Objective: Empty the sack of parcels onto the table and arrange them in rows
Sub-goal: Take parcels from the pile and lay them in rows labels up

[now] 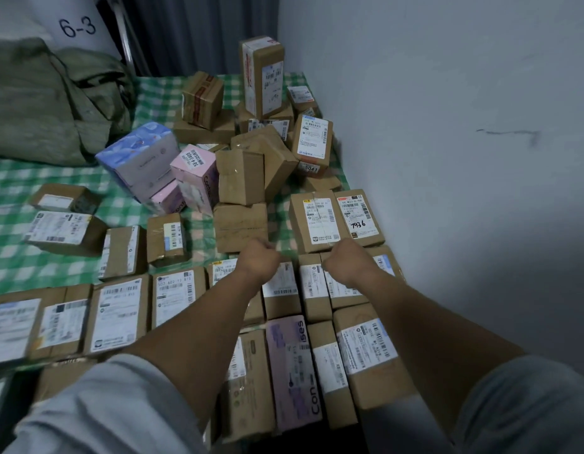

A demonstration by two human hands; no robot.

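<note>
Cardboard parcels cover the table's green checked cloth (18, 260). Near me they lie flat in rows (179, 293), labels up. An unsorted pile (257, 152) rises at the back centre, with a tall box (262, 73) standing on top. The grey-green sack (38, 103) lies slumped at the back left. My left hand (257, 257) hovers at the near edge of a plain brown box (239, 224), fingers curled under. My right hand (346, 257) is curled the same way at the near edge of a white-labelled box (316, 221). Neither hand visibly holds a parcel.
A blue and white carton (136, 158) and pink boxes (194, 178) lean left of the pile. Loose small parcels (64, 231) lie on the cloth at the left. A grey wall (447, 158) runs along the table's right edge. A white board marked 6-3 (77, 27) stands behind the sack.
</note>
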